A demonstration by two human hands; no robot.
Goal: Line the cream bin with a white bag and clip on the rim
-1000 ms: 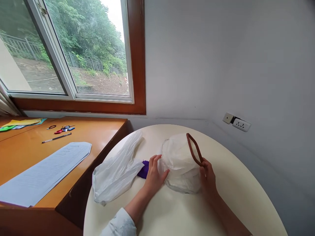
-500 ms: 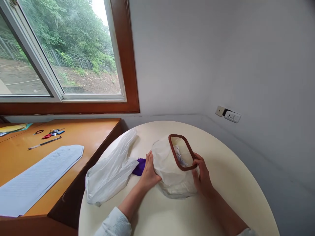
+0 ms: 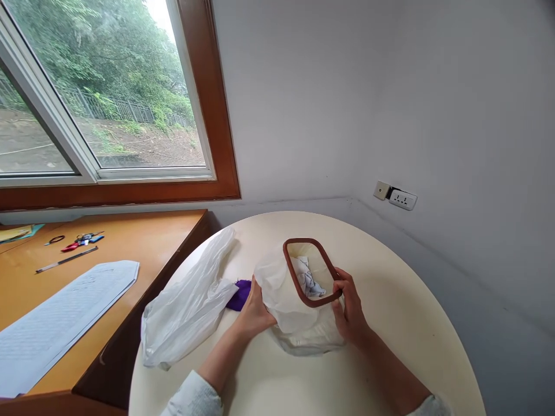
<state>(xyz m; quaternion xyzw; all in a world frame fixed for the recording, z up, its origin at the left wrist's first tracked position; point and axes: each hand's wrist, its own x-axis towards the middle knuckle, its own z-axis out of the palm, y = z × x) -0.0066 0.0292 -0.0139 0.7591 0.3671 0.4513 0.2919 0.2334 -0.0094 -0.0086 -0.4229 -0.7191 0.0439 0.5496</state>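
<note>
A small bin wrapped in a translucent white plastic bag [image 3: 299,320] stands tilted on the table, topped by a brown rounded-rectangular rim [image 3: 299,282]. Crumpled white paper or cloth [image 3: 309,282] lies inside. My left hand [image 3: 255,312] grips the bag-covered left side, its thumb in front. At the rim's lower right corner, my right hand [image 3: 350,306] has its fingers closed over the edge, thumb below. Beside my left hand lies a purple cloth [image 3: 239,294], partly covered by a second white plastic bag [image 3: 191,312].
The round cream table [image 3: 390,346] meets the wall near a power socket [image 3: 403,199]. On the left, an orange-brown desk [image 3: 151,231] holds paper sheets [image 3: 73,312], a pen [image 3: 67,259] and keys [image 3: 84,239]. A window [image 3: 143,115] is above it.
The view has turned slightly right, so everything sits further left. The bin's opening has tipped a little, and more of the crumpled contents shows. Both hands keep their hold.
</note>
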